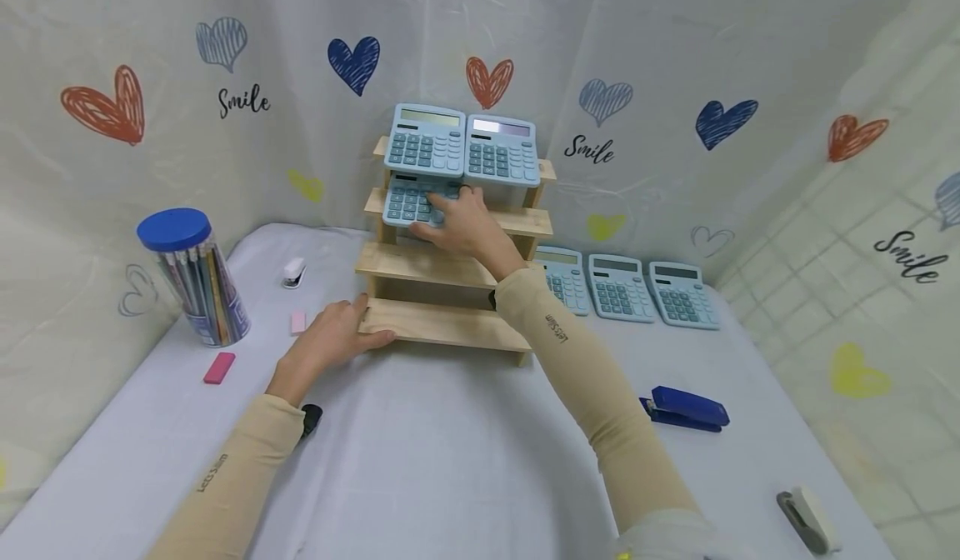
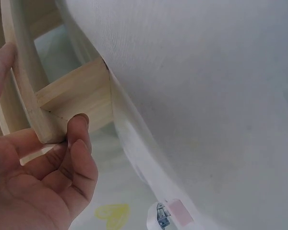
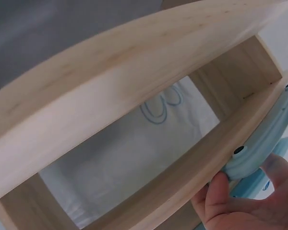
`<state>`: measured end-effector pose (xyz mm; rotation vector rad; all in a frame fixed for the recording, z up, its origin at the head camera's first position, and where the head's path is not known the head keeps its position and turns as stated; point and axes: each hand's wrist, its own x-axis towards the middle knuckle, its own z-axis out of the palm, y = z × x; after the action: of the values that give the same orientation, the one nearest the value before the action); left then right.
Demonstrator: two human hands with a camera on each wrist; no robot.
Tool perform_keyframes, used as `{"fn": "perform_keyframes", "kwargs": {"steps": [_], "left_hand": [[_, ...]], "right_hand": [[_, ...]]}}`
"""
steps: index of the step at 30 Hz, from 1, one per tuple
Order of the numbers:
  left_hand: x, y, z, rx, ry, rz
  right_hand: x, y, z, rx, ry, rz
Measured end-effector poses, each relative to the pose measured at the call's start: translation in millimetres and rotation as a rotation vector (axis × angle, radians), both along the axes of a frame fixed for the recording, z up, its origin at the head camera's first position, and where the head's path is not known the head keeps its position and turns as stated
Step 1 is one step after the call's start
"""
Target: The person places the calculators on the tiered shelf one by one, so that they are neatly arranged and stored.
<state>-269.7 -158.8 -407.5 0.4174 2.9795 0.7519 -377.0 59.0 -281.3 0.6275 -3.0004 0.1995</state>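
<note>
A wooden tiered rack (image 1: 442, 322) stands on the table. My left hand (image 1: 330, 339) holds the left end of its lowest shelf; in the left wrist view the thumb and curled fingers (image 2: 81, 167) lie around that board end. With my right hand (image 1: 471, 225) I grip a light blue calculator (image 1: 405, 203) at the left of the second shelf from the top. Its lower edge (image 3: 247, 167) lies against the shelf in the right wrist view, and its upper part is hidden behind the top row. Two matching calculators, left (image 1: 426, 139) and right (image 1: 501, 150), lean side by side on the top shelf.
Right of the rack lie three more calculators (image 1: 618, 287), partly behind my right arm. Farther forward are a blue stapler (image 1: 686, 408) and a white-grey stapler (image 1: 810, 520). A blue-lidded pencil jar (image 1: 202, 285), small white stapler (image 1: 294, 272), pale pink eraser (image 1: 297, 322) and dark pink eraser (image 1: 219, 368) are left.
</note>
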Motion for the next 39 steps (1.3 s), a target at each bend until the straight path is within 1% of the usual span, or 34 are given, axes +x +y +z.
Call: {"fn": "perform_keyframes", "kwargs": {"steps": [4,8,12,14,16,18,21,23,25,27,29,32,35,39], "left_hand": [[-0.1,3,-0.4,-0.006,0.004,-0.005],[1.2,6,0.6,-0.009,0.010,-0.010],[1.9,5,1.5,-0.010,0.009,-0.012],[1.9,4,1.7,-0.010,0.005,-0.008],[2.0,3,2.0,-0.011,0.007,-0.002],[2.2,2,2.3,-0.011,0.009,0.000],[2.6,2,2.9,-0.016,0.010,0.000],[2.8,1,3.2,-0.021,0.013,-0.002],[3.2,1,3.8,-0.024,0.022,-0.003],[3.3,1,4.2,-0.025,0.029,-0.003],[3.4,1,4.6,-0.022,0.033,-0.004],[3.5,2,5.0,-0.018,0.023,-0.003],[3.6,2,4.7,-0.017,0.024,-0.005],[3.0,5,3.0,-0.015,0.026,-0.015]], "right_hand": [[2.4,1,0.4,0.001,-0.005,-0.010],[8.2,8,1.0,-0.002,-0.003,-0.011],[17.8,23,1.9,0.011,-0.032,-0.018],[22.7,34,3.2,0.027,-0.033,-0.008],[27.6,48,4.9,0.022,-0.020,0.001],[32.2,65,7.0,-0.006,0.000,0.010],[37.4,97,8.2,-0.110,0.003,-0.010],[39.0,121,8.2,-0.175,-0.001,-0.045],[39.2,143,7.4,-0.224,-0.023,-0.102],[37.4,162,5.5,-0.239,-0.041,-0.163],[33.6,178,0.9,-0.235,-0.057,-0.214],[27.6,196,-9.7,-0.210,-0.075,-0.263],[19.4,208,-26.1,-0.170,-0.100,-0.287],[8.6,218,-50.0,-0.112,-0.162,-0.311]]}}
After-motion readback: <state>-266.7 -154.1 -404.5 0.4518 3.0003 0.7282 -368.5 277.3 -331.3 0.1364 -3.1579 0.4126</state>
